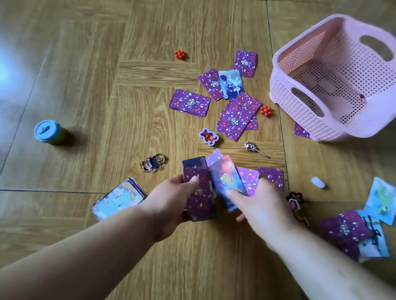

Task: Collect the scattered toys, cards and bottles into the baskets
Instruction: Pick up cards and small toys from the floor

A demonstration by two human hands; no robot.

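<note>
Purple-backed cards lie scattered on the wood-pattern floor. My left hand (171,204) grips a stack of purple cards (199,195) with the thumb on top. Beside it my right hand (258,205) pinches a few fanned cards (229,181), one with a bright picture face. Loose cards (238,116) lie further ahead, and another card pile (118,198) sits left of my left hand. An empty pink basket (369,110) is tipped on the floor at the right. More cards (356,232) lie at the lower right.
A small bottle with a blue cap (49,132) stands at the left. Two red bead clusters (180,55) (265,110), a bear-shaped charm (209,136), a keychain figure (153,163), a silver trinket (255,149), a black charm (297,202) and a small white piece (318,182) lie around.
</note>
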